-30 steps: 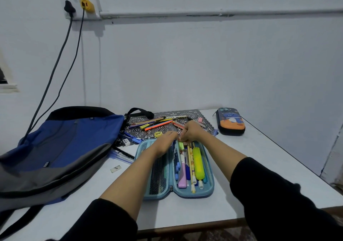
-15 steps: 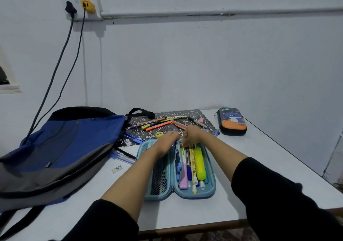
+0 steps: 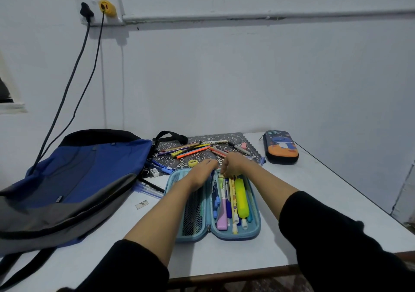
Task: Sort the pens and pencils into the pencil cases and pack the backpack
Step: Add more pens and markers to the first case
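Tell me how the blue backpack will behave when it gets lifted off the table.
The blue backpack lies slumped and creased, so it will probably sag when lifted. It looks flat, so likely light. Its strap trails off the table edge and may snag.

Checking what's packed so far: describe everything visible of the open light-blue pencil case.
The light-blue pencil case lies unzipped on the white table, a hard-looking shell. Its left half has a dark mesh pocket; its right half holds pens, a yellow highlighter and a pink piece side by side. The left hand and right hand touch its far end.
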